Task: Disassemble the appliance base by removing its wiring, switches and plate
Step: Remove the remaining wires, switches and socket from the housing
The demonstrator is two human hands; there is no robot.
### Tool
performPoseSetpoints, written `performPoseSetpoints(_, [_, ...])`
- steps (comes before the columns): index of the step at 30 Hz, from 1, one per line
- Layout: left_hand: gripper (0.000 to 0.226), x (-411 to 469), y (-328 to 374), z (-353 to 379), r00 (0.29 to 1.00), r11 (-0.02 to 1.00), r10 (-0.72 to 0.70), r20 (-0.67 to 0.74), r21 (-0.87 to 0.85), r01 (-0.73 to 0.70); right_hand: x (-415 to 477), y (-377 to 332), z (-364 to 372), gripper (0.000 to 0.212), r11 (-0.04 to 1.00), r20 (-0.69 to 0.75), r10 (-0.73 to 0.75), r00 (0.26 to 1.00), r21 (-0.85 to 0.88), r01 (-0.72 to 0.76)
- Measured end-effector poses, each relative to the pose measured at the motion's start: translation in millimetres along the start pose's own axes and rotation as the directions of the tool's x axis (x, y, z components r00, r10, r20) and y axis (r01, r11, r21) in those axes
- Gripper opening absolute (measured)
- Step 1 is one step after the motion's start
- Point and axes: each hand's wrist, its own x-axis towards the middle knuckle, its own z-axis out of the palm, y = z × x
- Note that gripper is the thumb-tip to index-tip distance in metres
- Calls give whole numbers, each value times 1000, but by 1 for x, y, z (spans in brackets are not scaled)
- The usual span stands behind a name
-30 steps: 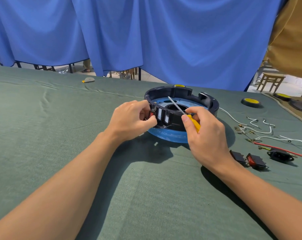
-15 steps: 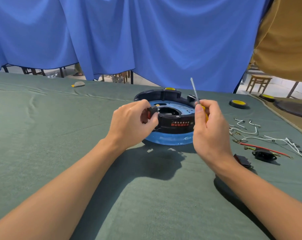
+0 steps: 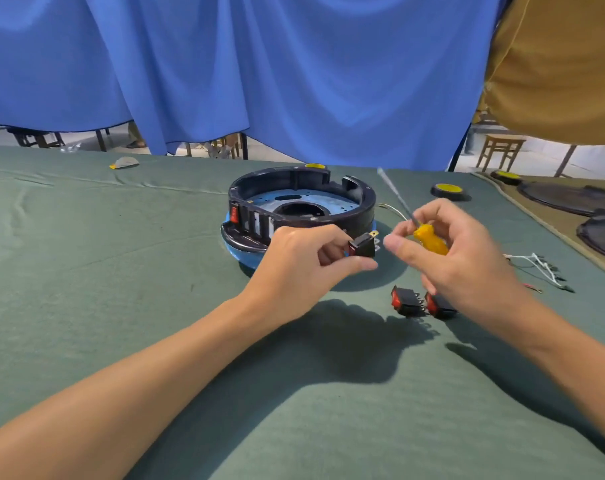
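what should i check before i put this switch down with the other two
1. Switch free of the base, pinched in left hand: ok.
2. Wires off its tabs: ok, none visible.
3. Screwdriver gripped in right hand, tip up, away from left hand: ok.
4. Bare table left of the two loose switches: ok.
5. Base emptied of switches: not ok, a red switch sits in its wall.
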Motion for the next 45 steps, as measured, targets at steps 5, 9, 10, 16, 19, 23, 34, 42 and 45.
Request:
performPoseSetpoints(5, [25,-3,5,7,985,975,-121,124,-170,141,-3,-3,-2,22,986,128,120,985,100,-133])
performPoseSetpoints(9, [30,-5,3,7,980,966,-142,138,-196,167,-2,-2,-2,20,916,200,205,958,305,-259])
performPoseSetpoints(10, [35,-5,2,7,982,970,-136,127,-185,158,-1,-2,-3,22,889,224,214,951,359,-285])
performPoseSetpoints(16, [43,-7,-2,4,995,999,20,95,-46,-15,0,0,-1,19,909,199,248,948,291,-299])
performPoseSetpoints(19, [37,-5,-2,5,996,999,-28,80,-39,31,2,-2,-2,23,992,105,114,988,45,-119])
performPoseSetpoints(23, [30,-3,-6,4,980,938,-154,127,-294,186,3,-5,-8,24,992,200,-36,979,-107,59])
performPoseSetpoints(34, [37,-6,-7,4,968,952,-198,156,-205,228,15,14,-26,18,951,194,50,980,-308,13])
performPoseSetpoints(42, [29,-10,-8,-1,985,994,-111,130,36,107,25,32,-54,15,910,236,186,954,-408,-77])
performPoseSetpoints(45, [34,-9,-8,-1,988,995,-55,146,95,41,28,32,-56,14,862,248,187,951,-506,-38])
